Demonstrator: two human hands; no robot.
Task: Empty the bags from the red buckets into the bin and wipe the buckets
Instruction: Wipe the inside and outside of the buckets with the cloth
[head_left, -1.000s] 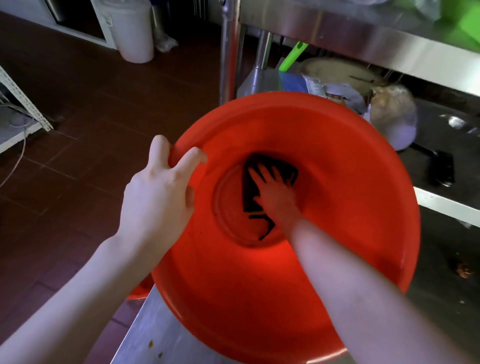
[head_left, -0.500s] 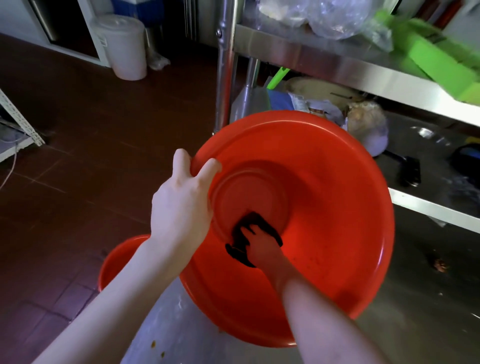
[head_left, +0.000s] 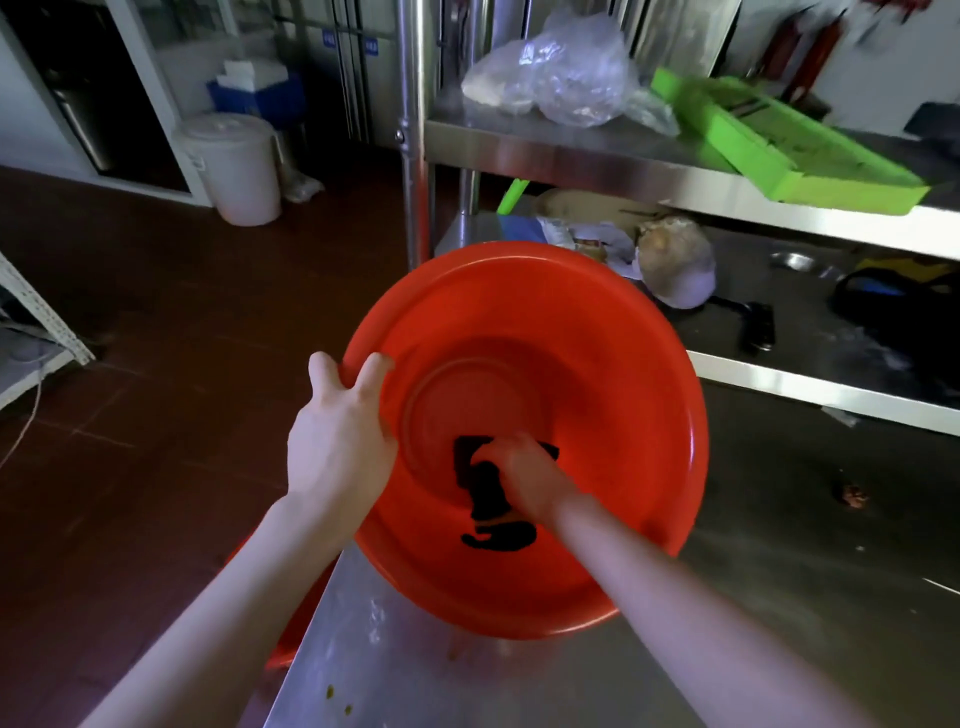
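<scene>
- Stainless steel table (head_left: 779, 597) is seen across the lower right of the head view, with dark red floor tiles (head_left: 156, 338) spread out at 9 o'clock.
- A red bucket (head_left: 597, 364) is shown at the centre, tipped so that its open mouth is turned toward the camera. Its lower edge is rested on the table near the table's left edge.
- The bucket's rim is gripped at its 9 o'clock point by the left hand (head_left: 337, 441), with the digits hooked over the edge.
- A dark cloth (head_left: 488, 499) is pressed against the inner wall at 6 o'clock, where the wall meets the round base, by the right hand (head_left: 524, 473). The fingers are curled onto the cloth, though finer detail is lost to blur.
- Part of a second red bucket (head_left: 280, 660) is glimpsed at 7 o'clock, lower than the table edge and partly hidden by the left forearm.
- A white lidded bin (head_left: 239, 166) is stood on the floor at 10 o'clock, well apart from both buckets.
- A steel shelf rack (head_left: 571, 161) is seen behind the tipped bucket, from 12 to 3 o'clock. A clear plastic bag (head_left: 561, 73) and a green tray (head_left: 779, 140) are laid on its upper shelf.
- A small brown scrap (head_left: 852, 493) is left on the table at 3 o'clock.
</scene>
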